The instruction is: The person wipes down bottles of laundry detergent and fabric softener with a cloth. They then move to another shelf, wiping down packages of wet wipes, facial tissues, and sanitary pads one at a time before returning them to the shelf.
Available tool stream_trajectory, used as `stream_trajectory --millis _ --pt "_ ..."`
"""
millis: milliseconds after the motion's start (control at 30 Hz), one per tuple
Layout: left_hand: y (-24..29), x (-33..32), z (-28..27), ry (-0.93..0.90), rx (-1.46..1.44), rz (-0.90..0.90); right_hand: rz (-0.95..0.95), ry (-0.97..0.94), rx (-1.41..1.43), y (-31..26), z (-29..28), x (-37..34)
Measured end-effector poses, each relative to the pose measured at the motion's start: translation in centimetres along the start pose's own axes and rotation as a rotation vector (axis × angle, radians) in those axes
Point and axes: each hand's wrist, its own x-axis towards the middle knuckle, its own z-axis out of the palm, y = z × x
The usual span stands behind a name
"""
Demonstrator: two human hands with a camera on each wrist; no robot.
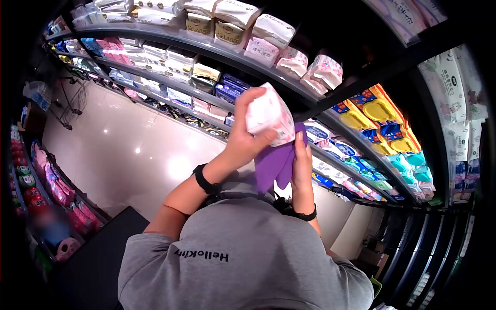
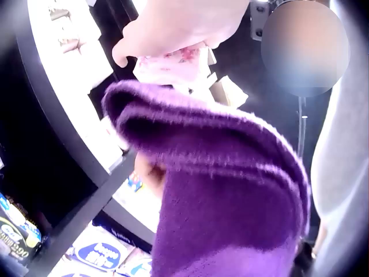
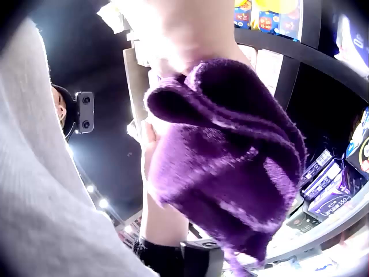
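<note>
A white and pink soft packet [image 1: 269, 118] is gripped in my left hand [image 1: 242, 135], fingers over its top and thumb along its lower side. My right hand [image 1: 301, 166] holds a folded purple cloth [image 1: 274, 163] just below, touching the packet. In the left wrist view the cloth [image 2: 230, 208] fills the front, with the packet [image 2: 173, 68] behind it under my left hand [image 2: 187, 26]. The right wrist view shows the cloth [image 3: 230, 156] hanging in folds below my right hand [image 3: 184, 34], whose fingertips it hides.
Shelves of tissue packs [image 1: 232, 27] curve across the top, with similar packets [image 1: 324, 72] on the upper one. Yellow and blue packs [image 1: 380, 111] stand at the right. A cart [image 1: 72, 101] and a dark surface [image 1: 106, 248] are at the left.
</note>
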Motion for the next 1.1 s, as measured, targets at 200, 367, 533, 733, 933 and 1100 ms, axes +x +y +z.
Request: stream_trajectory --millis 200,367,533,733,933,1100 --pt "-0.9 0.1 -0.2 -0.269 -0.300 -0.126 -0.041 0.014 0.130 -0.2 -1.2 0.8" --pt "-0.3 0.3 -0.1 -0.224 -0.219 -0.314 -0.050 0.001 0.149 -0.1 -1.5 0.6" --pt "0.6 1.1 -1.2 -0.419 0.171 -0.200 -0.033 0.048 0.198 -0.3 -3.0 0.5" --pt "-0.6 0.8 0.9 -0.415 0.344 0.001 -0.170 0.040 0.067 -0.5 -5.2 0.2" --pt "-0.9 1.7 3.0 -0.302 0.395 -0.023 -0.156 -0.125 0.045 -1.6 -6.5 1.6" --pt "0.7 6.1 2.1 -0.066 0.680 0.205 -0.097 -0.203 -0.051 -2.4 -5.9 3.9"
